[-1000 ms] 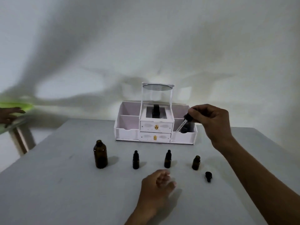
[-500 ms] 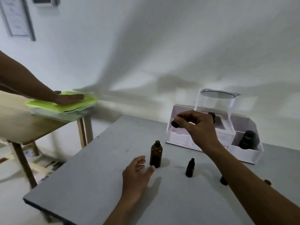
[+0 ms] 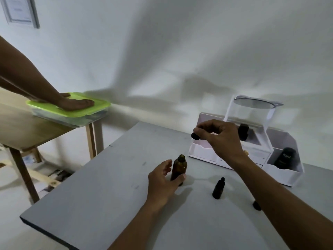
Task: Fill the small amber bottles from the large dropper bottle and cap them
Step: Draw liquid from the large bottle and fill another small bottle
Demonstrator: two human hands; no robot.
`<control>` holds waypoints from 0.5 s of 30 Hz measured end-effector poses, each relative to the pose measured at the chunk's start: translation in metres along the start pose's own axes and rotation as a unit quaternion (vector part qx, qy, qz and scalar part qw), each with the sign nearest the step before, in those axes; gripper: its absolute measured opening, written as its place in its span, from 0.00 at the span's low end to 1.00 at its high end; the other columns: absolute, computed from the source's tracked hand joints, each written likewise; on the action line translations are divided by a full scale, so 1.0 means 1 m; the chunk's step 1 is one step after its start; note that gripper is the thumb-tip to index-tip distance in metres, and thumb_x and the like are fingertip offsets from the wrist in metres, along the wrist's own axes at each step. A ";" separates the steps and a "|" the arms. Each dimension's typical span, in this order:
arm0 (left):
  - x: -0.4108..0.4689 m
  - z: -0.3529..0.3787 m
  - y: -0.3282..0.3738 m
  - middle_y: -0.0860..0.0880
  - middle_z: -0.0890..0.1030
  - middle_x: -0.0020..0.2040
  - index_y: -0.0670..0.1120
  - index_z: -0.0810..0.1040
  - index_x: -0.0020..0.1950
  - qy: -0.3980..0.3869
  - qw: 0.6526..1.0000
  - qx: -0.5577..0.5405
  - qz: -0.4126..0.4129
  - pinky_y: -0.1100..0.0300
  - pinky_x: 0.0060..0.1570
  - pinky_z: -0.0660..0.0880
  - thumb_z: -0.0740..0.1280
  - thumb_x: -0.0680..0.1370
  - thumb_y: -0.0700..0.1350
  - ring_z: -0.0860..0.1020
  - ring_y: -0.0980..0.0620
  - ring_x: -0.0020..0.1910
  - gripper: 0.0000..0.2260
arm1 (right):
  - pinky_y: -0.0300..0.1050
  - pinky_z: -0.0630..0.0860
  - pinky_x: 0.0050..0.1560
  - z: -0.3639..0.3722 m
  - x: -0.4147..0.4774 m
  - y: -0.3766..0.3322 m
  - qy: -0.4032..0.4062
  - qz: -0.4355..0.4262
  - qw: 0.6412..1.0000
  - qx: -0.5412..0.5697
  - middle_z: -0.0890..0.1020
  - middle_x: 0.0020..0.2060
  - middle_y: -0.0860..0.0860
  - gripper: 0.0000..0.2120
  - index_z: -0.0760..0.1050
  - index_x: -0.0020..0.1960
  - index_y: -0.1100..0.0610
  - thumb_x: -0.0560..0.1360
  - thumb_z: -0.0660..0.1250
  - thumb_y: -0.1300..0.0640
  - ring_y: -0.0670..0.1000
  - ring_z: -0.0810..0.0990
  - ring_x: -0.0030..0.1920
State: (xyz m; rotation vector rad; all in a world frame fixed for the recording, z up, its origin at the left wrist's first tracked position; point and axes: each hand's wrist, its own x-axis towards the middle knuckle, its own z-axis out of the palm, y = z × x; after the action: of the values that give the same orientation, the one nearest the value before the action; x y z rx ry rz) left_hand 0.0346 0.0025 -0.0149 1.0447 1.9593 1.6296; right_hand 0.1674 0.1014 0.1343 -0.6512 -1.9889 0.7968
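The large amber dropper bottle (image 3: 178,167) stands uncapped on the grey table (image 3: 100,192). My left hand (image 3: 162,183) wraps around its lower half, thumb in front and fingers behind. My right hand (image 3: 221,139) hovers above and to the right of it, pinching the black dropper cap (image 3: 195,136); its glass tube is too faint to make out. One small capped amber bottle (image 3: 218,188) stands to the right of the large one. A second small dark bottle (image 3: 256,205) peeks out behind my right forearm.
A white organiser (image 3: 288,175) with drawers, a mirror (image 3: 255,103) and a black bottle (image 3: 284,157) sits at the back right. To the left stands a wooden side table (image 3: 27,130) where another person's hand (image 3: 75,103) presses on a green-lidded box (image 3: 54,111).
My view has swung left. My left hand has moved from the table onto the large bottle, and my right hand has carried the dropper cap leftward to above that bottle.
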 end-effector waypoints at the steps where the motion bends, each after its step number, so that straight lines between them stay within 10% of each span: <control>1: 0.000 0.001 0.000 0.55 0.78 0.62 0.50 0.74 0.68 -0.003 1.000 0.002 0.002 0.72 0.51 0.69 0.79 0.65 0.54 0.76 0.61 0.53 0.33 | 0.44 0.82 0.53 0.002 0.001 0.001 -0.012 0.002 1.000 -0.004 0.88 0.36 0.47 0.03 0.85 0.44 0.55 0.73 0.76 0.55 0.45 0.87 0.42; 15: -0.003 0.000 0.003 0.65 0.78 0.46 0.53 0.80 0.59 0.001 1.000 0.010 0.022 0.76 0.45 0.68 0.77 0.69 0.49 0.79 0.62 0.48 0.19 | 0.27 0.76 0.42 0.044 -0.011 0.047 -0.103 0.027 0.989 -0.100 0.86 0.39 0.45 0.07 0.86 0.47 0.55 0.71 0.77 0.54 0.40 0.84 0.40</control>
State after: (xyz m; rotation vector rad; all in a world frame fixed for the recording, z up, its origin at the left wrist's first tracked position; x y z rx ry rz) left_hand 0.0371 0.0006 -0.0121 1.1004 1.9713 1.6373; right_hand 0.1415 0.1123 0.0760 -0.7660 -2.2690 0.7269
